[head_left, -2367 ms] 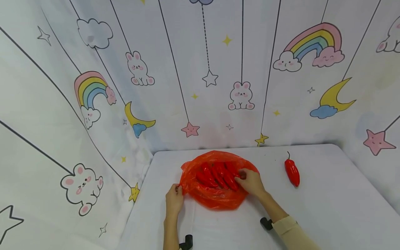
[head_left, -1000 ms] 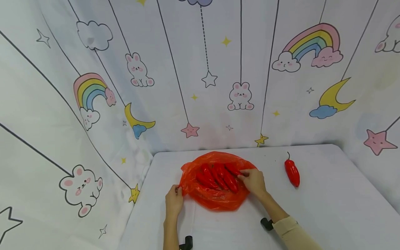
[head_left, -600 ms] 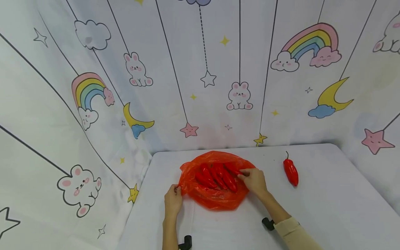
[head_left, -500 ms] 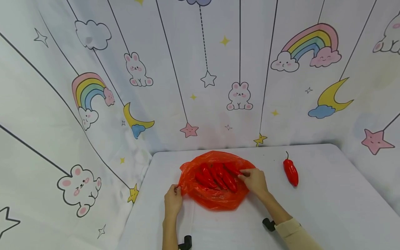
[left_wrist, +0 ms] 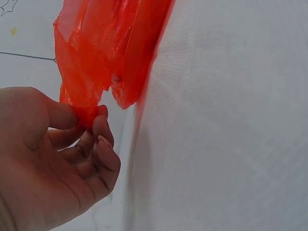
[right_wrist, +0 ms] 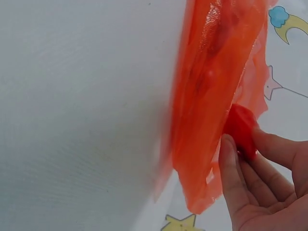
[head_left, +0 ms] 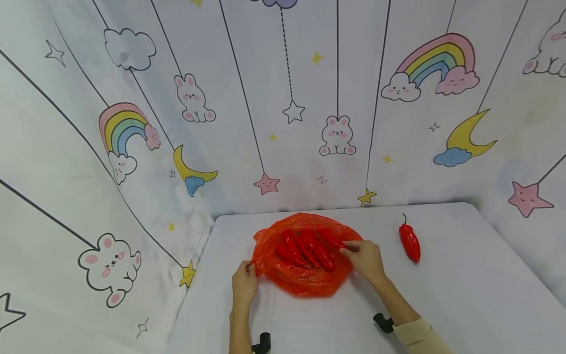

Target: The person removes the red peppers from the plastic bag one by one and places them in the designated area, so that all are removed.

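A red plastic bag point(head_left: 305, 287) lies with its mouth spread, several red chili peppers point(head_left: 305, 248) side by side inside it. My left hand point(head_left: 244, 284) pinches the bag's left edge between thumb and fingers; in the left wrist view the gathered plastic point(left_wrist: 86, 108) shows between the fingertips. At the bag's right side my right hand point(head_left: 364, 258) pinches the lower end of the rightmost chili pepper point(head_left: 331, 238). The right wrist view shows that red pepper tip point(right_wrist: 240, 129) between thumb and fingers, the rest of it hidden behind the bag.
A single red chili pepper point(head_left: 410, 243) with a dark curved stem lies on the white table point(head_left: 464, 295), right of the bag. White cloth point(head_left: 247, 123) printed with rabbits, rainbows and stars stands behind the table and along its sides.
My right hand has taken hold of the rightmost pepper's end and shifted slightly right with it, that pepper now lying apart from the others. My left hand keeps its hold on the bag edge.
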A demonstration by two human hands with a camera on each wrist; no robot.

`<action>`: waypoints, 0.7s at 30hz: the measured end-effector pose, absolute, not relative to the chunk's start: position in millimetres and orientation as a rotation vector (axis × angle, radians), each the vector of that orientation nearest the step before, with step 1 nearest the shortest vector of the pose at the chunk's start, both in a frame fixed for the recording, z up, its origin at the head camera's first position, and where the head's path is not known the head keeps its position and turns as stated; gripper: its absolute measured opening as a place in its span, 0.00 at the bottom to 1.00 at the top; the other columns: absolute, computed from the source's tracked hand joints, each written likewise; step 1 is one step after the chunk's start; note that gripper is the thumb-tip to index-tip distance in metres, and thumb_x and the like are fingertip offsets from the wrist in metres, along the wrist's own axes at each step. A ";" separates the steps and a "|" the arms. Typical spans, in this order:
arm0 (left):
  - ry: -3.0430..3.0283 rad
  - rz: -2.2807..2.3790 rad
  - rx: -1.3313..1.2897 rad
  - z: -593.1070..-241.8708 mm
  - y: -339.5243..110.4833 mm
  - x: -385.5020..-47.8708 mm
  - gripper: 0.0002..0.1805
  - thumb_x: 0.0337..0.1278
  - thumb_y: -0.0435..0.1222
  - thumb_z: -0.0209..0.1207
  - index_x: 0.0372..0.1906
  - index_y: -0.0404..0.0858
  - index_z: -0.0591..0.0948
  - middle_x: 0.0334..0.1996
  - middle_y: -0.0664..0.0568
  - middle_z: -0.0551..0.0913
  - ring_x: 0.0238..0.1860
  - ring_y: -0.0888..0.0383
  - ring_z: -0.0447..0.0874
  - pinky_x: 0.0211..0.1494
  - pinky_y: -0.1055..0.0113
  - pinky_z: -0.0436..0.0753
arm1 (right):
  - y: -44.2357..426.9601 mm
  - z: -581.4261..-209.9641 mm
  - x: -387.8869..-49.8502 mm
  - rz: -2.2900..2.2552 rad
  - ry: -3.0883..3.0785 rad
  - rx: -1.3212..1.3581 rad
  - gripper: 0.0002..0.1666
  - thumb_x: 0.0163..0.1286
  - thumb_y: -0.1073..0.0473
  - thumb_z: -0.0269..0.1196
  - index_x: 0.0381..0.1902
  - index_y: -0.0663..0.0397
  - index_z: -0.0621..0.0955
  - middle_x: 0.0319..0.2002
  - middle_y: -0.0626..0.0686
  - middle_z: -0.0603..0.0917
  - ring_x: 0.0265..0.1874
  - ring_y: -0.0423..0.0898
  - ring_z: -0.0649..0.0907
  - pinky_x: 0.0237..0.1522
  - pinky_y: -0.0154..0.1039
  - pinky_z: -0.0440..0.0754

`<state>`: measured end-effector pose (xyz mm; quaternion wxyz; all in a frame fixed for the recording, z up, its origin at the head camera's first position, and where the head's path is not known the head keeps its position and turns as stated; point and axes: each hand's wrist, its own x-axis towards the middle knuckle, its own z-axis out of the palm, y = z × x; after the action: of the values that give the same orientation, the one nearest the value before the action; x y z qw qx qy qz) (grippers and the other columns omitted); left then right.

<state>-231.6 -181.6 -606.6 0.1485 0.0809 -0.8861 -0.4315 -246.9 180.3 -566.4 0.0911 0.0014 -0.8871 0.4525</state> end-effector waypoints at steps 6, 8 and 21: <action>-2.552 -1.258 0.230 -605.1 -181.2 -231.6 0.09 0.75 0.30 0.55 0.48 0.29 0.83 0.34 0.45 0.84 0.33 0.52 0.81 0.37 0.58 0.80 | 183.4 -563.9 -241.5 1.345 -2.629 -0.009 0.18 0.70 0.58 0.71 0.57 0.56 0.88 0.48 0.56 0.91 0.49 0.56 0.86 0.45 0.44 0.88; -2.554 -1.263 0.235 -605.3 -180.9 -231.1 0.09 0.75 0.30 0.55 0.48 0.29 0.83 0.34 0.45 0.84 0.34 0.52 0.81 0.37 0.58 0.80 | 184.7 -564.8 -240.0 1.347 -2.630 -0.022 0.19 0.71 0.57 0.71 0.58 0.55 0.88 0.49 0.56 0.91 0.51 0.56 0.85 0.46 0.46 0.88; -2.554 -1.270 0.221 -603.4 -180.8 -230.0 0.09 0.74 0.29 0.55 0.49 0.28 0.82 0.34 0.44 0.85 0.34 0.50 0.81 0.39 0.56 0.80 | 192.7 -557.3 -221.1 1.348 -2.622 -0.041 0.20 0.71 0.56 0.70 0.59 0.55 0.87 0.50 0.57 0.90 0.52 0.58 0.86 0.48 0.49 0.87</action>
<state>-230.0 -180.8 -603.4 0.1400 0.0766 -0.8840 -0.4394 -221.1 192.7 -557.3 0.0964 -0.0139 -0.8851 0.4552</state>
